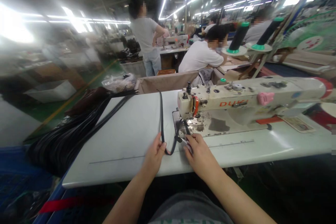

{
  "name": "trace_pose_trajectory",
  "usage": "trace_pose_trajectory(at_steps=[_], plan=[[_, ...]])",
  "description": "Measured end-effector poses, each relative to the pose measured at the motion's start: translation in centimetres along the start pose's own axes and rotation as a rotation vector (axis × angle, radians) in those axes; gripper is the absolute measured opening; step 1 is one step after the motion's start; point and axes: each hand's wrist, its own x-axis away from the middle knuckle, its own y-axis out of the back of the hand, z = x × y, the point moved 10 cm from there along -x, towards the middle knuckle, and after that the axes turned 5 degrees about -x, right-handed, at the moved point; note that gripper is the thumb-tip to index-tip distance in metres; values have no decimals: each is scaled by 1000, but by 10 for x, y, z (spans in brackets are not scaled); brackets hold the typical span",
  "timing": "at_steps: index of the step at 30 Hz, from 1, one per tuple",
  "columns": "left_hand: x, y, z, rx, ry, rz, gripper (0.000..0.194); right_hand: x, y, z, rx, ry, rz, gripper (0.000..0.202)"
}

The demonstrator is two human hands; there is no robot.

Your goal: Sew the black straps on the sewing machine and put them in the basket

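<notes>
Pinching a strap (162, 119), the left hand (154, 154) sits near right hand's (201, 153) apparent snips (185, 141).

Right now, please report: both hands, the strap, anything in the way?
Left hand pinching strap; right hand holding small metal tool. Strap looped between hands. Machine close ahead of right hand.

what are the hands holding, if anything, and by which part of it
The left hand pinches the black strap partway along, near its low bend. The right hand grips a small metal tool by its near end; its type is unclear.
</notes>
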Motion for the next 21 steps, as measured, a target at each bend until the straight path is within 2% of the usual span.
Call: trace_pose_trajectory(at_steps=[2,4,9,11,15,21], plan=[[6,-2,-2,-1,-14,2,65,-3,-5,7,-163,41,12,27],[10,-6,-4,27,-24,15,61,-5,-15,10,-276,37,87,20],[15,-11,-1,121,-20,47,59,-2,-39,2,-428,-106,286,27],[15,-11,-2,127,-25,46,58,-1,-41,-1,-414,-146,301,28],[15,-10,-5,121,-19,38,58,-1,-33,-2,-228,-178,270,25],[18,-14,-9,103,-37,54,60,-4,-30,10,-163,-107,263,22]])
